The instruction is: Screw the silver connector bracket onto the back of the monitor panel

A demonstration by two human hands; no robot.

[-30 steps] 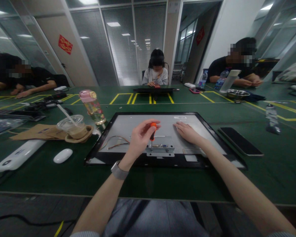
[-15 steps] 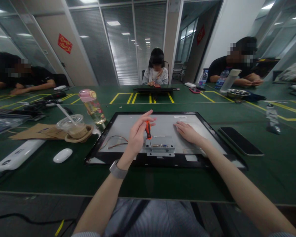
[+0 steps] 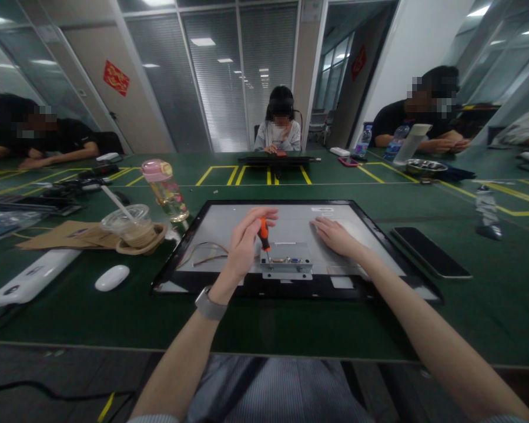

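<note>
My left hand (image 3: 245, 239) is closed around the orange-and-black handle of a screwdriver (image 3: 264, 235). The screwdriver stands nearly upright, its tip down at the left end of a metal bracket (image 3: 286, 269) with connector ports. That bracket sits near the front edge of a flat display panel (image 3: 220, 226), grey-backed with a black frame, lying on the table. My right hand (image 3: 337, 236) rests flat, fingers stretched out, on the panel's back right of the bracket. A thin cable (image 3: 209, 257) lies on the panel, left of my left hand.
On the left are a white mouse (image 3: 112, 278), an iced drink cup (image 3: 134, 226) in a carton holder, a pink-lidded bottle (image 3: 165, 191) and a white device (image 3: 30, 277). A black phone (image 3: 429, 251) lies right of the panel. Several people sit across the green table (image 3: 317, 329).
The fingers of my left hand have dropped slightly and bent further around the screwdriver, whose handle has shifted a little. My right hand has stayed in place.
</note>
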